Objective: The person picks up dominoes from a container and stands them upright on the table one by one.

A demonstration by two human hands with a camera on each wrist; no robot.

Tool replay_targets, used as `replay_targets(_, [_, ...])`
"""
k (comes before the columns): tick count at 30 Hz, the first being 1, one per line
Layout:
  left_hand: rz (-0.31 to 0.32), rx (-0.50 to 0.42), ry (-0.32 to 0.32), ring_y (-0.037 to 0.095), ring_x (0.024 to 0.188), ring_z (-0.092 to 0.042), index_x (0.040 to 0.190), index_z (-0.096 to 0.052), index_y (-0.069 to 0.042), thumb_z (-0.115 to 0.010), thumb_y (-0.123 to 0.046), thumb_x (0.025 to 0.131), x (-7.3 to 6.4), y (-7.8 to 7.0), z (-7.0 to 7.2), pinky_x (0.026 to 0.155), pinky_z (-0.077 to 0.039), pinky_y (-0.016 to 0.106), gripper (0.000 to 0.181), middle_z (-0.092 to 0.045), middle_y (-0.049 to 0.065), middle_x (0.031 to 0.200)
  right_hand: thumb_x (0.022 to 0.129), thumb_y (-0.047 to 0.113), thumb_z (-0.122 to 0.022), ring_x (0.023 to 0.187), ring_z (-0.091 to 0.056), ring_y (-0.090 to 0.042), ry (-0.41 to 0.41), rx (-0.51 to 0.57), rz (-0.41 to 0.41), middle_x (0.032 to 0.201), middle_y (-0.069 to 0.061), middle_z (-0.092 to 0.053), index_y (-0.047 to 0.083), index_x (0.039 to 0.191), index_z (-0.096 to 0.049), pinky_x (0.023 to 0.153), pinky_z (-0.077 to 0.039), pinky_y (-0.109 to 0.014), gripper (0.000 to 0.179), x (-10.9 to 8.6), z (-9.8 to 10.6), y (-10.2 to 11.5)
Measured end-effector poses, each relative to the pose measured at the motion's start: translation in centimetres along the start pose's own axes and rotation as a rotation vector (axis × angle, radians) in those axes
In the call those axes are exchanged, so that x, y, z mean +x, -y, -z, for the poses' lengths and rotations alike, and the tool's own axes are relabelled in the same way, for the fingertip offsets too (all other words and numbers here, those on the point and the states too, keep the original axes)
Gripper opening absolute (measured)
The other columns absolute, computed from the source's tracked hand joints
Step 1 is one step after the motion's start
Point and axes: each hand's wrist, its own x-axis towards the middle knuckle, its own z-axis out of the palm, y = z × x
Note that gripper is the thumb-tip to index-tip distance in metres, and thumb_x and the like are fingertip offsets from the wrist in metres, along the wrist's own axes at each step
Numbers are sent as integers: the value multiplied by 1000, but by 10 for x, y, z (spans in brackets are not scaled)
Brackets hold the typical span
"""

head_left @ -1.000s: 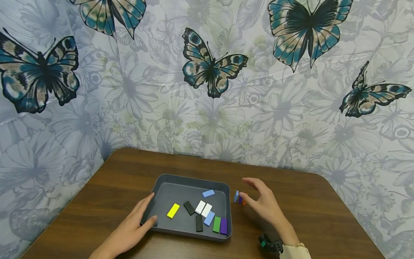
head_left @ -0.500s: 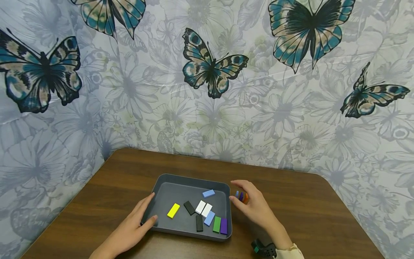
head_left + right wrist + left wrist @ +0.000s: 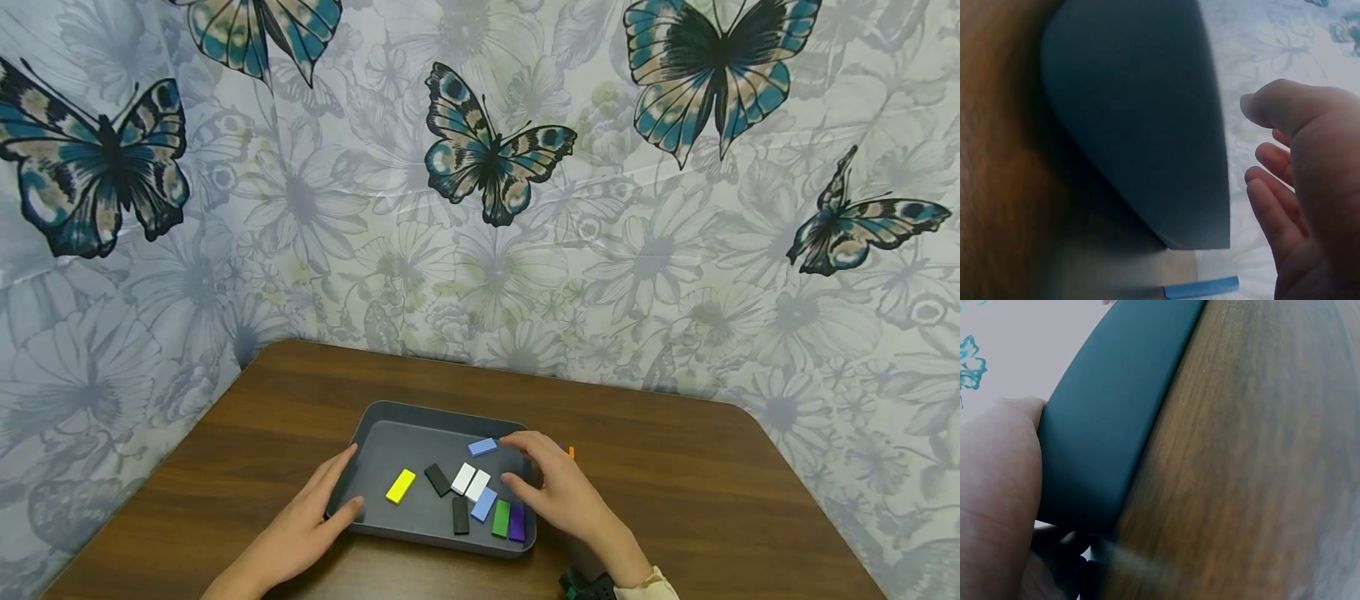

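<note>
A grey tray (image 3: 420, 542) lies on the table with small flat blocks in it. My left hand (image 3: 300, 517) grips its near left corner, fingers along the left side and thumb over the rim; in the left wrist view the thumb (image 3: 997, 481) overlaps the tray wall. My right hand (image 3: 558, 492) hovers over the right rim, thumb and fingers parted with nothing between them, its fingertips close to a light blue block (image 3: 482, 447). In the tray lie a yellow block (image 3: 401, 487), two white blocks (image 3: 462, 478), two black blocks (image 3: 461, 515), another light blue block, a green block (image 3: 501, 518) and a purple block (image 3: 517, 523).
Just right of the tray, an orange block (image 3: 572, 452) shows past my right hand, which hides most of a small row. A blue block (image 3: 1200, 287) stands there in the right wrist view. Behind the wooden table (image 3: 675, 467) hangs a butterfly-patterned cloth (image 3: 495, 275).
My right hand has moved left, from the row of blocks beside the tray to over the tray's right rim. My left hand and the blocks in the tray stay put.
</note>
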Motion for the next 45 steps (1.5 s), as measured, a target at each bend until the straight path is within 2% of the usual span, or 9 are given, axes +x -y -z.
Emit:
replay_targets(4, [-10, 21, -16, 31, 139, -32, 155, -19, -21, -49, -46, 99, 0, 0, 0, 101, -37, 58, 69, -28, 6, 155, 91, 23, -69, 114, -57, -18, 31, -8, 54, 128, 8, -57, 25, 130, -52, 94, -50, -32, 43, 2, -7, 3])
replay_targets(8, [-7, 16, -12, 31, 139, -32, 155, -19, -21, -49, -46, 99, -1, 0, 0, 101, -37, 58, 69, -27, 6, 156, 91, 23, -68, 117, -56, -15, 68, -20, 64, 129, 3, -59, 26, 131, -52, 96, -49, -31, 43, 5, -13, 7])
replay_targets(16, [30, -17, 22, 31, 141, -29, 155, -16, -24, -48, -49, 98, 0, 3, -1, 103, -35, 59, 71, -24, 5, 157, 93, 26, -66, 120, -54, -10, 141, -69, 83, 131, 5, -57, 14, 130, -56, 97, -49, -33, 41, 10, -24, 12])
replay_targets(24, [35, -8, 3, 27, 141, -29, 155, -15, -25, -51, -48, 97, 1, 3, -1, 103, -36, 56, 72, -23, 2, 157, 94, 29, -64, 121, -54, -9, 165, -123, 107, 130, 6, -58, 15, 131, -56, 96, -49, -33, 41, 14, -31, 16])
replay_targets(29, [21, 5, -6, 28, 140, -32, 155, -16, -24, -49, -48, 98, 0, 2, 0, 102, -37, 57, 70, -25, 3, 156, 94, 30, -64, 124, -52, -9, 218, -156, 71, 131, 9, -56, 19, 132, -56, 98, -48, -34, 41, 18, -33, 22])
replay_targets(33, [16, 21, -12, 25, 139, -32, 155, -17, -24, -49, -47, 98, 0, 3, 0, 102, -38, 55, 70, -26, 1, 156, 94, 34, -63, 124, -52, -9, 249, -225, 40, 133, 11, -55, 22, 134, -53, 98, -48, -33, 43, 19, -37, 23])
replay_targets(38, [17, 16, -9, 26, 140, -32, 155, -17, -24, -50, -48, 98, 0, 2, 1, 102, -38, 56, 70, -26, 2, 156, 94, 36, -62, 121, -54, -8, 254, -314, 42, 133, 10, -55, 24, 135, -53, 92, -51, -32, 44, 19, -41, 22])
replay_targets(45, [23, -17, 15, 31, 141, -30, 156, -15, -24, -49, -48, 98, 2, 1, 2, 102, -36, 58, 71, -23, 5, 157, 96, 35, -59, 121, -55, -9, 231, -362, 94, 131, 10, -58, 23, 129, -60, 90, -52, -33, 35, 19, -43, 22])
